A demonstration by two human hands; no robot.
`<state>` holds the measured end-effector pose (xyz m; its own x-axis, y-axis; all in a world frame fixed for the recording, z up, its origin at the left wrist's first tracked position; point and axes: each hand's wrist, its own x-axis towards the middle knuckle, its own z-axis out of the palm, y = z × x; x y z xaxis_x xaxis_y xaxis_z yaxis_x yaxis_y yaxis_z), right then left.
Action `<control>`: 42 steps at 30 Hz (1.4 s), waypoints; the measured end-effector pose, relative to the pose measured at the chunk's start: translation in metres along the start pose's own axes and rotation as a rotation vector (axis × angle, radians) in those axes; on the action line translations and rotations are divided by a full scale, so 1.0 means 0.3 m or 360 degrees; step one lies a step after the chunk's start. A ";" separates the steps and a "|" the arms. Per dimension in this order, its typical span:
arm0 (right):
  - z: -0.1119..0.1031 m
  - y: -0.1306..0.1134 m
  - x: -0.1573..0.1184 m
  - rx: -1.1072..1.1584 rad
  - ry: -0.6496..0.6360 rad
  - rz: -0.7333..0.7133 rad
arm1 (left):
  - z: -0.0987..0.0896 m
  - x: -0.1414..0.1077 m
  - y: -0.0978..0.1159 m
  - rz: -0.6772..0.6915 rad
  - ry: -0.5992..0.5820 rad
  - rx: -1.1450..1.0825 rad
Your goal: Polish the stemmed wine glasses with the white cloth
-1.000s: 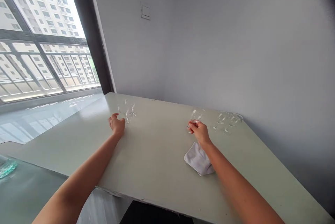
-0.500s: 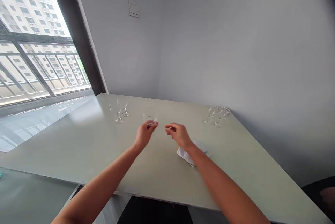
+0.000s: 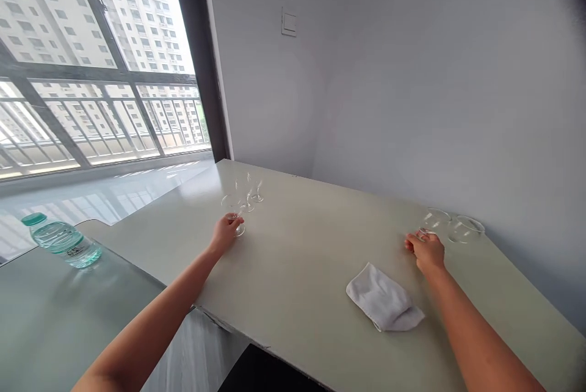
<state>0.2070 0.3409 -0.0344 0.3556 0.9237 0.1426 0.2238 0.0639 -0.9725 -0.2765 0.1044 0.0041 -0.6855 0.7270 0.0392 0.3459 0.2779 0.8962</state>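
My left hand [image 3: 226,231] is closed on a clear stemmed glass [image 3: 240,229], upright at the left of the table, its base on or just over the surface. Just behind it stand two more stemmed glasses [image 3: 248,204]. At the right, my right hand [image 3: 426,248] has its fingers closed around the stem area of a clear glass [image 3: 434,219]; the hand partly hides it. Another glass [image 3: 463,230] stands right beside that one. A folded white cloth [image 3: 383,297] lies on the table between my hands, nearer the front edge.
The pale table [image 3: 302,245] reaches back to a grey wall with a switch [image 3: 289,23]. A lower glass-like surface at the left bears a clear water bottle [image 3: 64,242] with a green cap. Behind it are a window and railing.
The view has turned left. My left hand has carried its glass left to the other glasses. My right hand has moved right, off the cloth's side, and taken hold of a glass.
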 end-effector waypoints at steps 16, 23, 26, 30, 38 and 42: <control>0.147 -0.230 -0.223 0.0406 -0.0404 -0.0063 | -0.008 0.048 0.049 -0.0040 0.0711 -0.0143; 0.351 -0.421 -0.692 0.0503 -0.1132 -0.0175 | 0.211 -0.283 0.266 0.0478 -0.0364 -0.0339; 0.398 -0.436 -0.818 0.0393 -0.1260 -0.0251 | 0.280 -0.345 0.304 0.0320 -0.0660 -0.0515; 0.388 -0.443 -0.849 0.0213 -0.1512 -0.0264 | 0.260 -0.325 0.242 0.0182 -0.0604 -0.0572; 0.128 -0.362 -0.587 0.0020 -0.1127 -0.0214 | 0.006 -0.121 0.025 0.0048 -0.0045 -0.0244; -0.012 -0.266 -0.455 -0.0077 -0.0853 -0.0198 | -0.073 -0.059 -0.033 -0.0015 0.0023 -0.0075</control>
<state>0.1438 0.2084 0.0244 -0.1851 0.9741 0.1302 0.2806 0.1793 -0.9429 -0.2818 0.0751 0.0041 -0.6980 0.7151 0.0367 0.3090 0.2546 0.9163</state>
